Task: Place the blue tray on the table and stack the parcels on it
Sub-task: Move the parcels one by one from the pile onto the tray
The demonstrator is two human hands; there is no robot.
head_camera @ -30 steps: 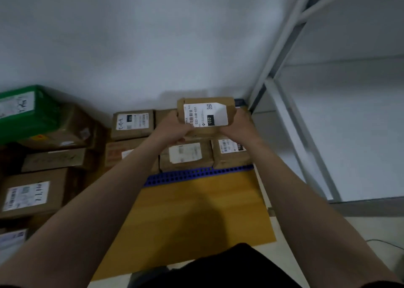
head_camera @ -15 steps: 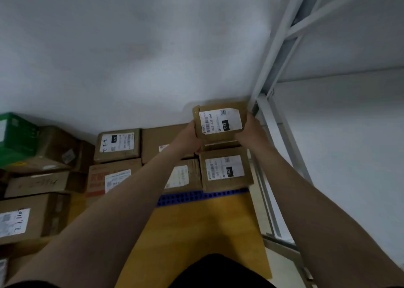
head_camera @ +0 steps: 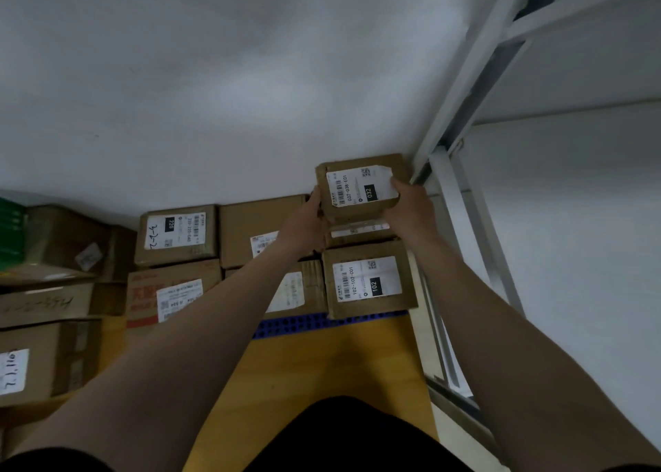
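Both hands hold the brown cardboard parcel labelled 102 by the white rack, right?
No. Head view: the left hand and right hand hold the brown cardboard parcel labelled 032 by the white rack; the 102 parcel lies nearer.

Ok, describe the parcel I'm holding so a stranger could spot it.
Find the white metal rack on the right; the blue tray of parcels lies just left of it. At its far right corner, the left hand and right hand grip the topmost parcel. Its label reads 032; the parcel in front reads 102.
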